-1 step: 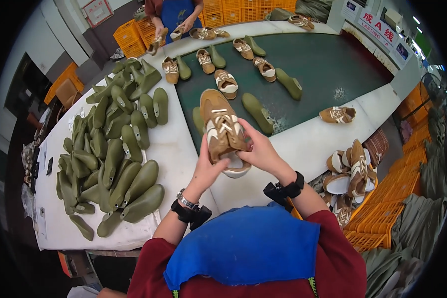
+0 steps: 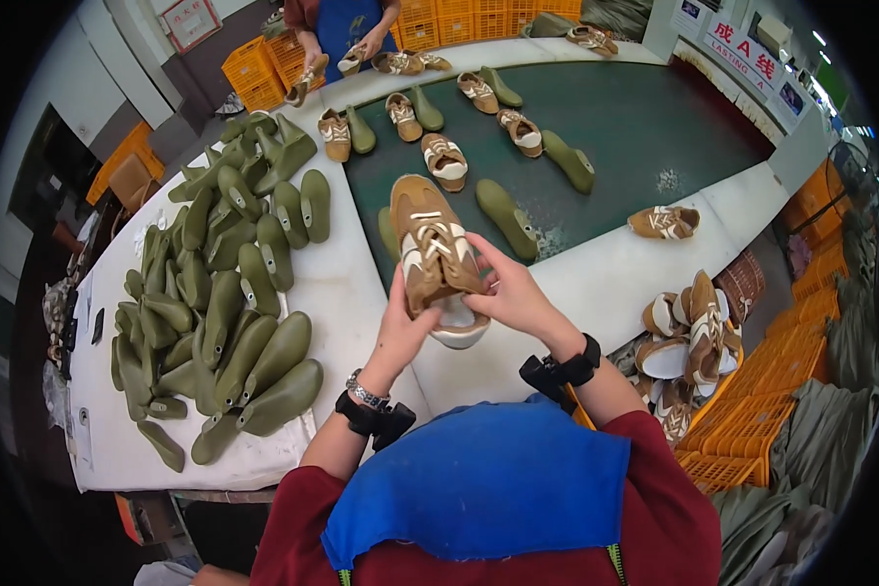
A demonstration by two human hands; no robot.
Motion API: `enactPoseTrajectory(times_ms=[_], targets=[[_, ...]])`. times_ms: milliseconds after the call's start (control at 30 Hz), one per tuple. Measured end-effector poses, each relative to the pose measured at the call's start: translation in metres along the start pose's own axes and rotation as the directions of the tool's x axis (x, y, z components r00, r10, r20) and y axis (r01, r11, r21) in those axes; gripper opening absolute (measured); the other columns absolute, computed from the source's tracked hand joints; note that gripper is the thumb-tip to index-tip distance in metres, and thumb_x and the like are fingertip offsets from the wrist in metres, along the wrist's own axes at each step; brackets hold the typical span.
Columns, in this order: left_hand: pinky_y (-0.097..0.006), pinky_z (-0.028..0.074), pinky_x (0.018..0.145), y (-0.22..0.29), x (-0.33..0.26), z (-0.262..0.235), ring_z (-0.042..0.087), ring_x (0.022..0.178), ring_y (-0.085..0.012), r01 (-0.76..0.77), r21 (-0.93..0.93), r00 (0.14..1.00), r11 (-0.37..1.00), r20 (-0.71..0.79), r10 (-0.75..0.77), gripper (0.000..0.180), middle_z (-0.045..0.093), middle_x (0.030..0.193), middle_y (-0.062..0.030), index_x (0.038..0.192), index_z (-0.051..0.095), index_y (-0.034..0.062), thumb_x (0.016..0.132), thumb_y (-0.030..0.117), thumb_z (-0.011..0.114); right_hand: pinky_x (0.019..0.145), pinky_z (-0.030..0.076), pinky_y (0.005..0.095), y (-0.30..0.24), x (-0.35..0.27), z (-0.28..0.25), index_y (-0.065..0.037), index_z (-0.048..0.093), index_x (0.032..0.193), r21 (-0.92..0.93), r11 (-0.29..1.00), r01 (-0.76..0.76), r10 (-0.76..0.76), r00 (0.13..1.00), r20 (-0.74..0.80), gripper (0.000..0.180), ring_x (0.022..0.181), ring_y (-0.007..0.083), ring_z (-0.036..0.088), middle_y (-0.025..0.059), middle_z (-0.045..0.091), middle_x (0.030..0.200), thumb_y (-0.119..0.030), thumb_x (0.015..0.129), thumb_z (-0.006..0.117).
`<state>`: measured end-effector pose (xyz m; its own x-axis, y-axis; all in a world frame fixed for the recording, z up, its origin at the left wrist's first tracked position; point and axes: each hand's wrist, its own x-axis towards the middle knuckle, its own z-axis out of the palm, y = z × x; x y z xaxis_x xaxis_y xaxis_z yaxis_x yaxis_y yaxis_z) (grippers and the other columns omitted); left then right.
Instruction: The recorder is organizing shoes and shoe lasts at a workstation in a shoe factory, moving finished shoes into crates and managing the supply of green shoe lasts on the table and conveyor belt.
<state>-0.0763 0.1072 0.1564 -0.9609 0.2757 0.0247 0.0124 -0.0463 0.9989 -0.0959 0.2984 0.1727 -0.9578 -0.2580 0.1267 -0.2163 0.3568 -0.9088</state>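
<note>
Both my hands hold a brown sneaker upper (image 2: 428, 230) with white laces and side stripes, its toe pointing away from me. My left hand (image 2: 400, 322) is closed on its left side, the thumb by the heel opening. Gripping the right side, my right hand (image 2: 513, 303) has its thumb at the opening's edge, where the pale lining shows. Just beyond lie a green shoe last (image 2: 508, 220) and another last (image 2: 387, 234), the latter partly hidden behind the upper.
Many green lasts (image 2: 230, 332) are heaped on the white table (image 2: 361, 361) at left. Sneaker uppers paired with lasts stand on the dark green belt (image 2: 635, 127). One upper (image 2: 664, 224) lies at right, above an orange crate (image 2: 723, 430) of uppers. Across the table, a person (image 2: 347, 29) handles shoes.
My left thumb has drawn back slightly from the heel opening, showing more lining. The upper has barely shifted. The person across has moved the shoes in their hands a little.
</note>
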Motion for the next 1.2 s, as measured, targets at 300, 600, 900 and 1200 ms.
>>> enactPoseTrajectory(times_ms=[300,600,900,1200], targets=[[-0.028,0.043,0.085,-0.015,-0.048,-0.039,0.051,0.1,-0.0144,0.199,0.103,0.979,0.975,0.012,-0.201,0.066,0.053,0.115,-0.0103,0.141,0.016,0.006,0.088,0.021,0.054,0.068,0.05,0.0263,0.029,-0.006,0.027,0.003,0.039,0.129,0.255,0.967,0.001,-0.018,0.998,0.066,0.055,0.076,0.0142,0.061,0.0152,0.061,0.101,-0.006,0.078,0.058],[-0.025,0.047,0.077,-0.011,-0.176,-0.102,0.056,0.085,-0.0106,0.263,0.46,0.876,0.848,-0.481,-0.011,0.039,0.062,0.095,-0.0072,0.121,0.05,0.0038,0.083,0.01,0.06,0.077,0.047,0.0255,0.036,0.0,0.04,0.002,0.038,0.13,0.25,0.966,-0.07,-0.025,0.934,0.356,0.05,0.089,0.0145,0.058,0.0132,0.057,0.109,-0.001,0.082,0.053],[-0.023,0.042,0.082,0.124,-0.276,-0.043,0.056,0.088,-0.0107,0.351,0.158,0.598,0.923,-0.796,-0.091,0.034,0.063,0.095,-0.0075,0.118,0.052,-0.0006,0.086,0.012,0.055,0.087,0.043,0.0278,0.047,0.03,0.046,0.003,0.038,0.13,0.24,0.97,-0.039,-0.096,0.844,0.528,0.047,0.101,0.0165,0.055,0.0137,0.056,0.111,-0.001,0.084,0.05],[-0.033,0.052,0.081,0.271,-0.192,-0.008,0.063,0.086,-0.0216,-0.452,0.429,0.723,0.782,-0.337,0.603,0.041,0.063,0.093,-0.0138,0.124,0.041,-0.0084,0.092,0.016,0.041,0.088,0.044,0.0283,0.045,0.034,0.03,0.004,0.038,0.13,0.37,0.929,-0.005,-0.198,0.838,0.508,0.047,0.102,0.0181,0.055,0.0145,0.054,0.115,0.001,0.084,0.049]])
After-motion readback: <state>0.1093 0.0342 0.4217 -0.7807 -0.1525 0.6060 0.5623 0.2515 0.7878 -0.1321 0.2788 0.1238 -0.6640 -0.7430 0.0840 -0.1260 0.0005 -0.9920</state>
